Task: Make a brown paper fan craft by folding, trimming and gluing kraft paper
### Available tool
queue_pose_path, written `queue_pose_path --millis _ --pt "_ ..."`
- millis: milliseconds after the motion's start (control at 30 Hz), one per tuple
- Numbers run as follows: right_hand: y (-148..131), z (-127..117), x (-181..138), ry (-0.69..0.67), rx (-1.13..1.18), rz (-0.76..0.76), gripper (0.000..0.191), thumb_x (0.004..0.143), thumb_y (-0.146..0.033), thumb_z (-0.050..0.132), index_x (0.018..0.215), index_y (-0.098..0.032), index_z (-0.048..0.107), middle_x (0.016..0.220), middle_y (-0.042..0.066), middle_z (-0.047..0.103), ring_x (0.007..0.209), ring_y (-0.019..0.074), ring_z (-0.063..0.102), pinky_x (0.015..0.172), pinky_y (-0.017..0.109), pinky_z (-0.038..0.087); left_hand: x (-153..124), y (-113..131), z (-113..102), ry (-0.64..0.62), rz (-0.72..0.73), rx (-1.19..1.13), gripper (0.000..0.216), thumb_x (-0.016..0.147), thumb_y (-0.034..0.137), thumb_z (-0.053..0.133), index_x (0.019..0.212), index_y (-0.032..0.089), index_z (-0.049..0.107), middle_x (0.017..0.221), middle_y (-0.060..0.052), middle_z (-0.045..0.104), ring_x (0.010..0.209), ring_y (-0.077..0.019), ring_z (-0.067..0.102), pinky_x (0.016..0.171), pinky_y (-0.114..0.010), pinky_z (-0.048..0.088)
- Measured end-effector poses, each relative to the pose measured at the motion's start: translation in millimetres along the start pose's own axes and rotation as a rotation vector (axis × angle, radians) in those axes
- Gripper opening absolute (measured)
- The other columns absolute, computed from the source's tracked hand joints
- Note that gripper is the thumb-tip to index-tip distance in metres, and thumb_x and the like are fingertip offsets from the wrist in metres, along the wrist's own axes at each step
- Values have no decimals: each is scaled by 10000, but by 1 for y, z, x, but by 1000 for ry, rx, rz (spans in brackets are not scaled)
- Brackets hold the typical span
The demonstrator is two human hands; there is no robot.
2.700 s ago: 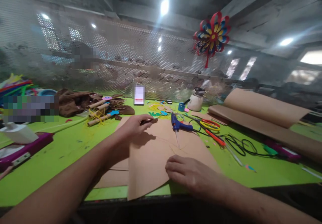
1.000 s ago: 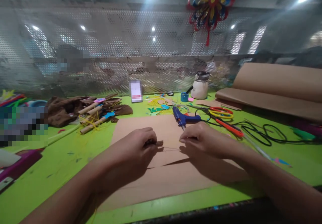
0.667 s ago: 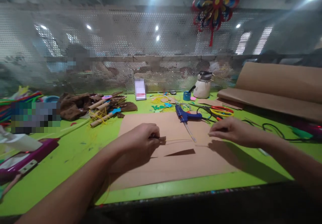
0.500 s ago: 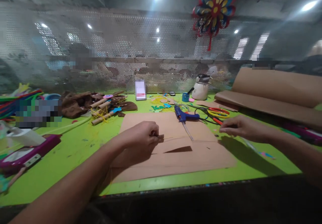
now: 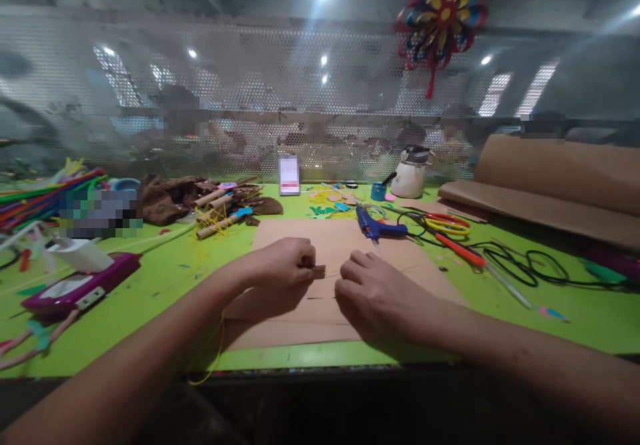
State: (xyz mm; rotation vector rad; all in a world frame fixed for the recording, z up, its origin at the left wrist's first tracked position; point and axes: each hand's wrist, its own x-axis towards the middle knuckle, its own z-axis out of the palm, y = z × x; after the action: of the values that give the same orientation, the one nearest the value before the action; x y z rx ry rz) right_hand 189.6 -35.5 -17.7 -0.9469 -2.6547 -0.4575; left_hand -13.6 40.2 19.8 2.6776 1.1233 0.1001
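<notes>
My left hand (image 5: 286,265) is closed on a small dark brown piece (image 5: 319,271), pinched at the fingertips just above a flat brown paper sheet (image 5: 310,231) on the green table (image 5: 150,285). My right hand (image 5: 373,293) lies right beside it on the sheet, fingers curled down and fingertips a short way from the brown piece. Its back faces me, so whether it pinches anything is hidden. A blue glue gun (image 5: 377,229) lies at the sheet's far edge.
Yellow and red scissors (image 5: 447,225) and a black cable (image 5: 520,265) lie to the right, with a brown paper roll (image 5: 550,178) behind them. A phone (image 5: 289,175), a white jar (image 5: 413,175), rolled paper sticks (image 5: 225,208) and a pink case (image 5: 80,285) are also there. A mesh screen closes the back.
My right hand swung out to the right towards the scissors, drawing a thin strand from the brown piece, then came back beside my left hand. The left hand kept its grip and stayed put.
</notes>
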Motion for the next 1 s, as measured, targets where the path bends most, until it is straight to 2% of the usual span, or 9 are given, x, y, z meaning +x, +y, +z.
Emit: queue_pose_path --millis 167,467,767,900,1000 --pt "4 2 1 56 97 -21 156 826 -103 469 700 -153 546 738 84 538 713 192 399 639 351 335 -7 -4 11 92 -28 -130 264 850 383 475 747 177 602 762 -27 591 680 -152 519 587 -249 359" --pt "-1 -3 -6 35 354 66 165 889 -92 430 778 -169 523 759 82 581 744 194 469 646 323 400 -17 4 6 70 37 -120 212 856 275 482 760 202 657 800 -24 569 716 -152 510 631 -254 366" --pt "0 2 -11 36 294 89 173 893 -105 435 783 -159 558 708 67 564 689 186 458 592 313 366 -24 16 10 74 86 -53 215 850 204 470 701 212 624 767 -24 541 719 -163 490 628 -264 351" --pt "-4 3 -13 23 250 20 197 884 -100 446 744 -152 575 711 70 575 678 181 443 596 315 360 -23 13 17 103 92 -70 185 833 172 475 723 215 618 767 -11 544 727 -155 486 651 -259 350" --pt "6 -5 -14 -18 298 -31 189 884 -136 489 719 -161 579 720 58 582 691 170 471 607 292 382 -19 9 21 130 62 -94 186 847 209 482 719 205 616 765 -13 544 721 -151 491 652 -260 353"
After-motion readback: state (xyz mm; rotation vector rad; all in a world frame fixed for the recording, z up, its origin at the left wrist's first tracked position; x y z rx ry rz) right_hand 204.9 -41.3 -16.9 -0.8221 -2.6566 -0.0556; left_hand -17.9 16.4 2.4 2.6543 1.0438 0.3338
